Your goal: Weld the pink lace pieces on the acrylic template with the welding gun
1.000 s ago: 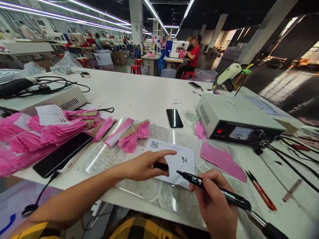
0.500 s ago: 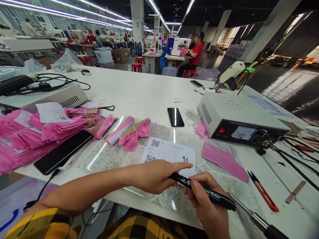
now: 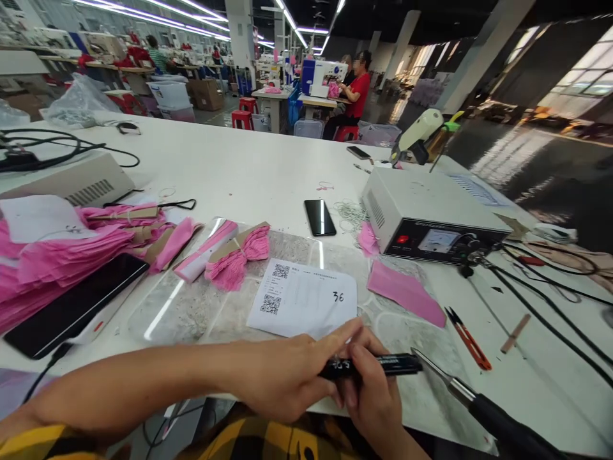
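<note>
My left hand point(image 3: 287, 374) and my right hand point(image 3: 373, 396) meet at the near table edge, both closed on a black marker point(image 3: 378, 365) held level between them. The left fingers grip its left end, where the cap sits; the right fingers wrap its barrel. Just beyond the hands lies a white paper slip point(image 3: 304, 299) with two QR codes and "36" written on it, resting on a clear glass plate point(image 3: 191, 306). A small bundle of pink fabric pieces point(image 3: 237, 255) tied with cardboard lies left of the slip.
A white control box point(image 3: 426, 214) with cables stands at right, a pink fabric piece point(image 3: 405, 292) and orange snips point(image 3: 469, 338) before it. A metal-tipped tool point(image 3: 479, 402) points in from the lower right. Pink stacks point(image 3: 62, 255), a dark tablet point(image 3: 71, 306), a phone point(image 3: 320, 217). Seated people work at the back.
The hands drew back from the slip toward me. The left hand, which held the cap apart, came onto the marker's tip end; the marker turned level. The view shifted right.
</note>
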Motion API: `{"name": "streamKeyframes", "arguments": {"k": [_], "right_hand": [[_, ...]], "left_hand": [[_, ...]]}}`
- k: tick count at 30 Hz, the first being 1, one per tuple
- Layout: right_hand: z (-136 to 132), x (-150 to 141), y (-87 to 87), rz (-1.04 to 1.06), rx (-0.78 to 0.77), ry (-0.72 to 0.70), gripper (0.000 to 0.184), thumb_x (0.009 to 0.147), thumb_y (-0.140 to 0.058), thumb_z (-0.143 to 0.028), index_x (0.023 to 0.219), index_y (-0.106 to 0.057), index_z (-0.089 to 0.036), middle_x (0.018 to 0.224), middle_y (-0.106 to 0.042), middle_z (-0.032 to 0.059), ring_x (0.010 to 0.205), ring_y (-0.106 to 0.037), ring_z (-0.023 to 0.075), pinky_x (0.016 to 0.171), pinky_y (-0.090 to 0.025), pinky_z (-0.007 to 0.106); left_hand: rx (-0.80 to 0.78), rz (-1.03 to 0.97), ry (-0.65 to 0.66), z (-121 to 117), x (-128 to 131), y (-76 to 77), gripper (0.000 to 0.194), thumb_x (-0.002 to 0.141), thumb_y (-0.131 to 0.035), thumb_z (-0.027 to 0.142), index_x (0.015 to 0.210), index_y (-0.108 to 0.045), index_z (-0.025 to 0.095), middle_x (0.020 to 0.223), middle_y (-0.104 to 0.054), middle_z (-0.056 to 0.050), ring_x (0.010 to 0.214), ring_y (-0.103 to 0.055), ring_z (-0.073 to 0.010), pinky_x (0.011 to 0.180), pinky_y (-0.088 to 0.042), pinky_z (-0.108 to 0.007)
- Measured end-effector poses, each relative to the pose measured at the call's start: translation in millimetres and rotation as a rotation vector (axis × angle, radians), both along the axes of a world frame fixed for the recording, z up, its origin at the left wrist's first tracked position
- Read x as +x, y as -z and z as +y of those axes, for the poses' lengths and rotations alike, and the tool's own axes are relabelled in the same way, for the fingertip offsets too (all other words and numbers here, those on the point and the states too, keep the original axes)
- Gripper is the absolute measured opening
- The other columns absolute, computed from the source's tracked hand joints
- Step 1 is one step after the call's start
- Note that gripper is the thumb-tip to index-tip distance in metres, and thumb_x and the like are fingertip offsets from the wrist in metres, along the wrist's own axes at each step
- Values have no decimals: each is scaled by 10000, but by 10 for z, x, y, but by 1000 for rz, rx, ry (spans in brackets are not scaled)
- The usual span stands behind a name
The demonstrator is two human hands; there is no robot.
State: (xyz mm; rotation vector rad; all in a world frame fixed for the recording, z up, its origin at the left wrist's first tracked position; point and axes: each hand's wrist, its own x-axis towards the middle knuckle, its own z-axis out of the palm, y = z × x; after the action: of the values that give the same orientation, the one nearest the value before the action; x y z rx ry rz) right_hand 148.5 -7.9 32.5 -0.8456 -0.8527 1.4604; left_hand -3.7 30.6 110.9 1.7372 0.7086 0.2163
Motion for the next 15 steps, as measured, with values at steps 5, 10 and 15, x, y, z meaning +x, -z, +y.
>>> {"name": "streamKeyframes", "arguments": {"k": [5,10,15], "right_hand": [[134,-66,-6,-26,-49,-75,370,862,-487,-532,664,-422,-227,344,-322,-120,281,-261,36,323,-251,131],[221,-89,-17,-41,-92,-73,339,837,-539,-539,736,-472,-222,378,-368,-115,295,-294,55,312,-311,160],[146,139,12,-258,-105,-40,505,738,-658,-502,1135,-532,-216,736,-645,-5,453,-535,120,371,-434,222]], "left_hand": [[-11,48,-74,16,-38,81,720,901,-467,240,1513,-88,231,1104,-656,-85,976,-593,-215,909,-423,-327],[24,12,1,71,-8,162,738,929,-396,202,1504,62,262,1066,-656,-55,898,-599,-169,867,-454,-321],[362,42,-365,537,-288,55,570,901,-415,233,1458,-296,218,1237,-587,-79,1106,-546,-225,932,-435,-341]]}}
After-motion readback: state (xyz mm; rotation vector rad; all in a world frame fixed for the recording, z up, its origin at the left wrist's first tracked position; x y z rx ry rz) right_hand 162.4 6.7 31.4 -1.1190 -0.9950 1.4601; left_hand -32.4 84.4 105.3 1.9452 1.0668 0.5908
